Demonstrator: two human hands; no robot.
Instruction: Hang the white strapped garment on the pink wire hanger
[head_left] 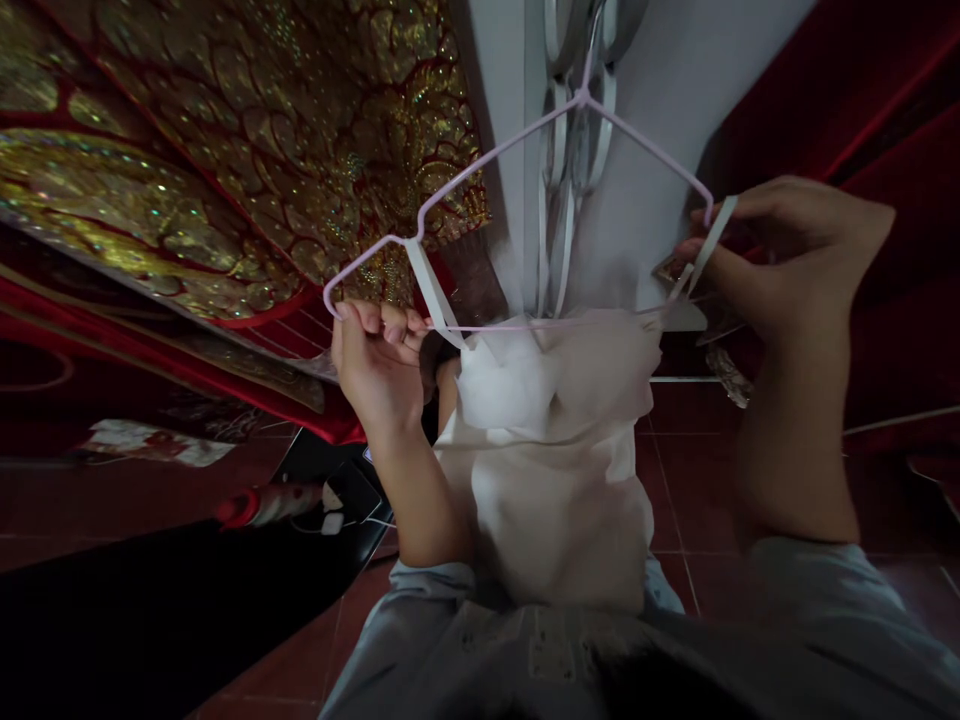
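A pale pink clothes hanger point(495, 152) is held up in front of me, its hook at the top of the view. Below it hangs a white strappy garment point(555, 450), one strap looped in the hanger's left notch. My left hand point(382, 370) is closed round the hanger's left lower corner. At the other end, my right hand point(780, 240) pinches the garment's second strap point(709, 245) beside the hanger's right tip. Whether those fingers also touch the hanger is hidden.
Gold-sequinned red garments point(300, 130) hang at the left, with dark red cloth point(877, 130) at the right. Pale hangers point(555, 200) hang in a column ahead. A black table point(187, 600) stands lower left, bearing a red-capped bottle point(262, 505) and a white charger point(332, 523).
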